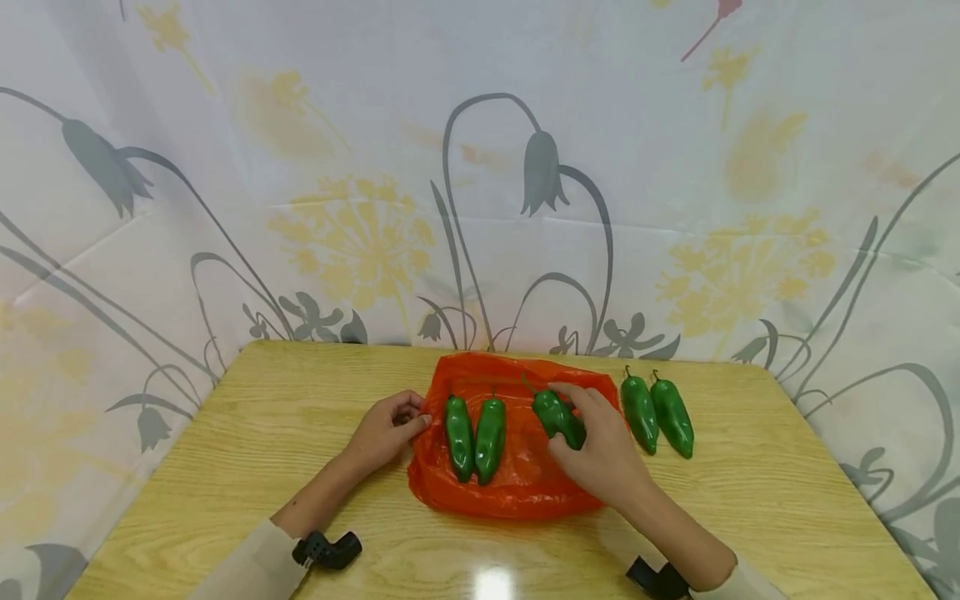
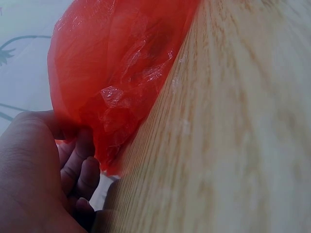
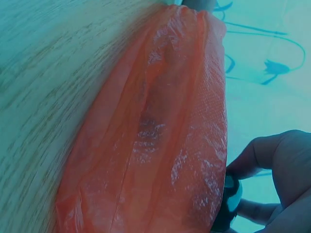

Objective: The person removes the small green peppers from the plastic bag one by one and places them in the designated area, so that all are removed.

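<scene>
A red plastic bag (image 1: 517,497) lies opened out on the table, its side wall standing up in both wrist views. My left hand (image 1: 386,429) pinches the bag's left edge between thumb and fingers. Two green peppers (image 1: 459,437) (image 1: 491,439) lie side by side in the bag's left half, stems pointing away. With thumb and fingers my right hand (image 1: 603,446) grips a third green pepper (image 1: 552,414) over the bag's right half; its lower end is partly covered by the hand. In the right wrist view that pepper (image 3: 228,204) shows only in part, behind the bag's edge.
Just right of the bag, two more green peppers (image 1: 639,414) (image 1: 672,417) lie close together on the wooden table (image 1: 300,400). A patterned cloth (image 1: 480,167) with flowers hangs behind the table's far edge. A black wrist camera (image 1: 327,551) sits on the left forearm.
</scene>
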`<state>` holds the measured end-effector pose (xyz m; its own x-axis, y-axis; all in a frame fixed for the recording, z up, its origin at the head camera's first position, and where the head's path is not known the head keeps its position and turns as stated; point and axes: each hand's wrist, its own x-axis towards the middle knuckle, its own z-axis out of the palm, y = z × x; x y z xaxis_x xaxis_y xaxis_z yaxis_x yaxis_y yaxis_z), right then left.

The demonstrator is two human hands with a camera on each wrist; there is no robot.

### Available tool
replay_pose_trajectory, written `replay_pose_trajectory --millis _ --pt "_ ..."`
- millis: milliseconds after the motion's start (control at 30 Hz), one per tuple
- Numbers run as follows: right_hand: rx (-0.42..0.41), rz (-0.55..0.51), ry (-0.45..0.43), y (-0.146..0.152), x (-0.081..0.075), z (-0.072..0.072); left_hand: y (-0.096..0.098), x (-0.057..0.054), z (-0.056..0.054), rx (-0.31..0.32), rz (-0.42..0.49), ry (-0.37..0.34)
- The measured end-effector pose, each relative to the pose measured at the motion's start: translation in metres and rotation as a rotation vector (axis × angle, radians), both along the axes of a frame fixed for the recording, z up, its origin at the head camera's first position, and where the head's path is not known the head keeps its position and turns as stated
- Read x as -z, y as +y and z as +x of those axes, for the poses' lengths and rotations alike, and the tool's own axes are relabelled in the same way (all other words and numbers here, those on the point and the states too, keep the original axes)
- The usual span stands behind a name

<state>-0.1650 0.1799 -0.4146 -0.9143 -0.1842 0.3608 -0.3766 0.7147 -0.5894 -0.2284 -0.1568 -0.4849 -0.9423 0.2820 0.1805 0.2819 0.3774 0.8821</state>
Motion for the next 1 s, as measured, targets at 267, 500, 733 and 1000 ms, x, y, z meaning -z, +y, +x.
replay_pose_trajectory --millis 267,500,733,1000 --pt "0.025 0.014 0.060 0.010 0.000 0.003 0.001 -0.001 0.000 0.004 0.008 -0.002" --pt "0.042 0.007 0.089 0.023 0.001 0.005 0.000 -0.002 0.001 0.002 0.007 -0.003" --pt "0.070 0.021 0.073 0.034 0.000 0.006 -0.001 -0.001 0.000 0.003 0.012 -0.003" --pt "0.109 0.036 0.089 0.050 -0.004 0.008 0.000 -0.003 0.001 0.006 0.013 0.007"
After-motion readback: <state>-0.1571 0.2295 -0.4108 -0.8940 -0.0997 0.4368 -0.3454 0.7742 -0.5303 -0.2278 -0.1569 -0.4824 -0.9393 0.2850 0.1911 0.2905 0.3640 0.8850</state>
